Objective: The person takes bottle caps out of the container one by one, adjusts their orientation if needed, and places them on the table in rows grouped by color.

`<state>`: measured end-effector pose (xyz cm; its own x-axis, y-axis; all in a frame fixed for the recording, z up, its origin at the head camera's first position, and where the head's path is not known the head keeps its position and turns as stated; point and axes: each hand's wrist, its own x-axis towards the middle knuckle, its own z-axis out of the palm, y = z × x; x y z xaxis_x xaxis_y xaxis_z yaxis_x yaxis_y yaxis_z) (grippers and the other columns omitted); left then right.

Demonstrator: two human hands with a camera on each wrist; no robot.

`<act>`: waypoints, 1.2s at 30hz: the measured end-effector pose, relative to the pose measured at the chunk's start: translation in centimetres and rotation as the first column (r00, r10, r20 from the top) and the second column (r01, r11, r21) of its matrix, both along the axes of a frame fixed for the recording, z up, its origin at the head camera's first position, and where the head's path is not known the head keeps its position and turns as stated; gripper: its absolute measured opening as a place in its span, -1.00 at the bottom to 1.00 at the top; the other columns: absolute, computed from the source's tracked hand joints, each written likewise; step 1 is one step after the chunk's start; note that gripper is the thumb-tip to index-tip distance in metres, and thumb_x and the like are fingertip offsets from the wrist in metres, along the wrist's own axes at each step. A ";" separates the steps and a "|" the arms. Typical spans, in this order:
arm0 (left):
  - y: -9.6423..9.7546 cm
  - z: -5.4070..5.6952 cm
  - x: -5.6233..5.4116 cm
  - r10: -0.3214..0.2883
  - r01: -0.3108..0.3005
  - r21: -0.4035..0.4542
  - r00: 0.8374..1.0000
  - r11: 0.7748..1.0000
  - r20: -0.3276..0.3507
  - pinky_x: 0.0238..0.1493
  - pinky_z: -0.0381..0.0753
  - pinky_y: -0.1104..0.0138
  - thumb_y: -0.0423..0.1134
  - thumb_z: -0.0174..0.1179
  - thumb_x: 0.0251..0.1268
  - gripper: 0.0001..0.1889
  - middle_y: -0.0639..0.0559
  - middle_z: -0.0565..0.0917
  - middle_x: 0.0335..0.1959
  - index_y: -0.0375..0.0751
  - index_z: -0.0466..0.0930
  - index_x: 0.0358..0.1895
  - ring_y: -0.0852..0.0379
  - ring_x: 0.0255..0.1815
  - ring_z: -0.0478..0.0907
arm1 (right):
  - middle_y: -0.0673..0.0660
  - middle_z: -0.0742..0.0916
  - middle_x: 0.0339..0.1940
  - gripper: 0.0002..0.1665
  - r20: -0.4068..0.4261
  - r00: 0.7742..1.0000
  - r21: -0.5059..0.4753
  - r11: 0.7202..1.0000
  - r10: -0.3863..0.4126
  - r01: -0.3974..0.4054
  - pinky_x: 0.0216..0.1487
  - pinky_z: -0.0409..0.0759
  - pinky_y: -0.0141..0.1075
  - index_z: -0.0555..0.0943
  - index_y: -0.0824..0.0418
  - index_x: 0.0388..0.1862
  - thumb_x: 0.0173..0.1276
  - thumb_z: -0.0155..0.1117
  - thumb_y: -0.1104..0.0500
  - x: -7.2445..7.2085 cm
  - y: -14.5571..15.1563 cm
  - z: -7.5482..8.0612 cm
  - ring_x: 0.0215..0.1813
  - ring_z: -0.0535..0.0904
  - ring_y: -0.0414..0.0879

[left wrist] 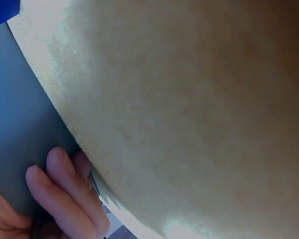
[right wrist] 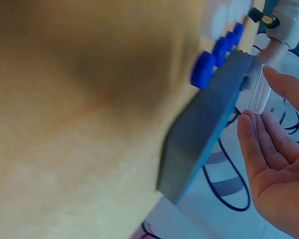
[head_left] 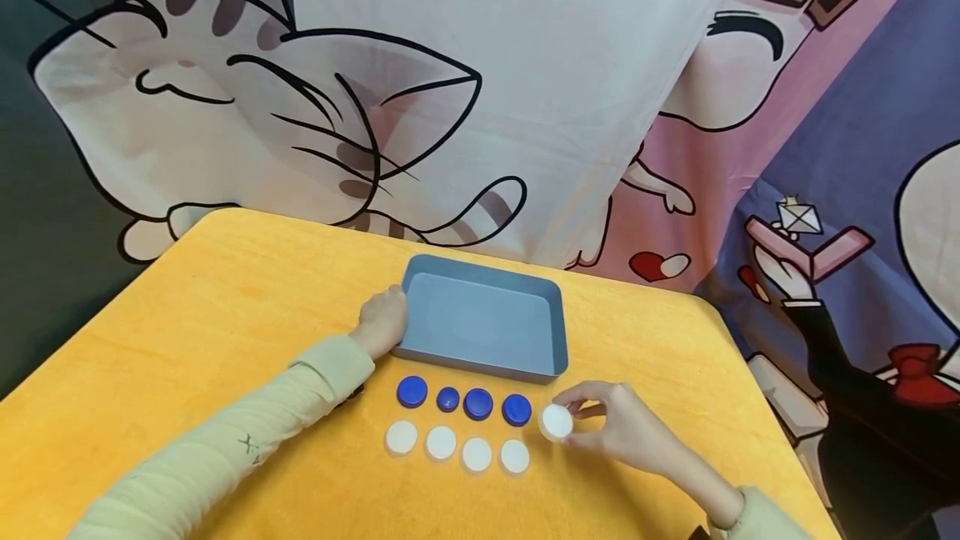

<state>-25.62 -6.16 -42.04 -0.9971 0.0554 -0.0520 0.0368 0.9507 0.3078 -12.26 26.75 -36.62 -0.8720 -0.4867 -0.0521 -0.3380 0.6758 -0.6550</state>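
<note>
A shallow grey-blue tray (head_left: 480, 363) lies on the yellow-covered table. My left hand (head_left: 382, 319) grips the tray's left side; in the left wrist view its curled fingers (left wrist: 65, 194) lie against the tray's wall (left wrist: 20, 109). At the front right, my right hand (head_left: 626, 427) pinches a white round cap (head_left: 557, 422) between thumb and fingertips. The right wrist view shows this cap (right wrist: 260, 93) edge-on, raised off the table. Left of that hand is a row of several blue caps (head_left: 477, 404), one smaller than the others. Nearer to me runs a row of several white caps (head_left: 477, 455).
The yellow tablecloth (head_left: 247, 298) covers the table to its rounded far corners. Behind the far edge hangs a cloth backdrop (head_left: 570, 90) with cartoon cats and figures. The blue caps sit between the tray's front wall and the white row.
</note>
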 end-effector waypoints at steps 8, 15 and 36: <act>-0.3 0.0 0.0 -0.005 0.005 0.000 1.000 1.000 -0.001 -0.35 0.68 0.11 -0.42 -0.15 0.47 -0.78 -0.29 0.60 -0.36 -0.53 0.46 -0.11 -0.17 -0.31 0.67 | 0.02 0.75 -0.15 -0.59 0.109 0.994 -0.027 1.000 0.000 0.003 -0.11 0.67 -0.29 0.68 0.11 -0.11 0.04 0.54 0.07 0.8 0.4 -1.9 -0.19 0.59 -0.26; -0.3 -1.2 -1.0 0.010 -0.010 0.012 1.000 1.000 -0.010 -0.45 0.66 0.12 -0.44 -0.09 0.42 -0.83 -0.27 0.60 -0.38 -0.49 0.48 -0.17 -0.15 -0.36 0.66 | -0.09 0.75 -0.23 -0.59 0.115 0.993 0.016 1.000 0.010 -0.012 -0.15 0.64 -0.42 0.69 0.06 -0.15 0.01 0.55 0.00 1.4 0.5 -3.7 -0.25 0.57 -0.31; -0.1 0.2 0.4 -0.020 0.019 -0.009 0.998 1.000 -0.051 -0.39 0.69 0.11 -0.42 -0.14 0.46 -0.77 -0.28 0.60 -0.35 -0.54 0.48 -0.14 -0.17 -0.32 0.68 | -0.07 0.75 -0.20 -0.59 0.123 0.992 0.013 1.000 -0.018 0.016 -0.12 0.59 -0.44 0.68 0.09 -0.10 0.05 0.53 0.03 2.2 0.5 -4.8 -0.24 0.56 -0.34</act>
